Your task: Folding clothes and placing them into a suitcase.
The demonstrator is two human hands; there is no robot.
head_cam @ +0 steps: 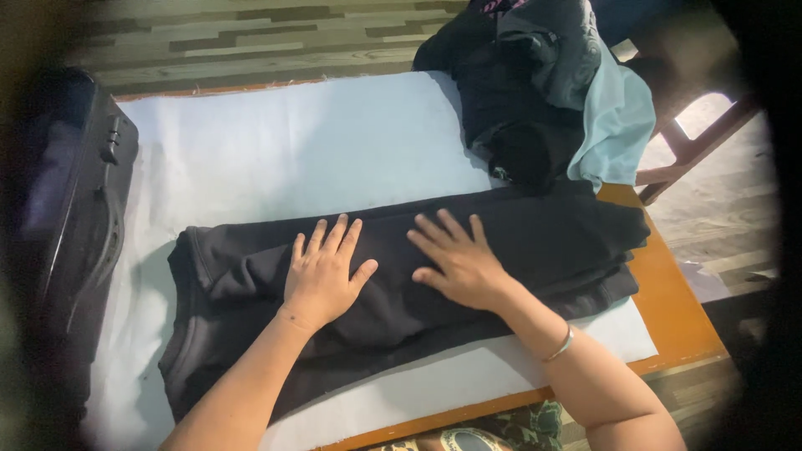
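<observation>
A black garment [535,242], folded lengthwise, lies across a white cloth [292,150] that covers the table. My left hand [324,271] lies flat on the garment's middle, fingers spread. My right hand [455,259] presses flat on the same garment just to the right, fingers apart; a thin bangle sits on that wrist. Neither hand grips anything.
A black suitcase [79,209] stands against the table's left side. A pile of dark and pale teal clothes [551,92] sits at the far right corner. The orange wooden table edge [677,309] shows at right, with a wooden chair [693,134] beyond.
</observation>
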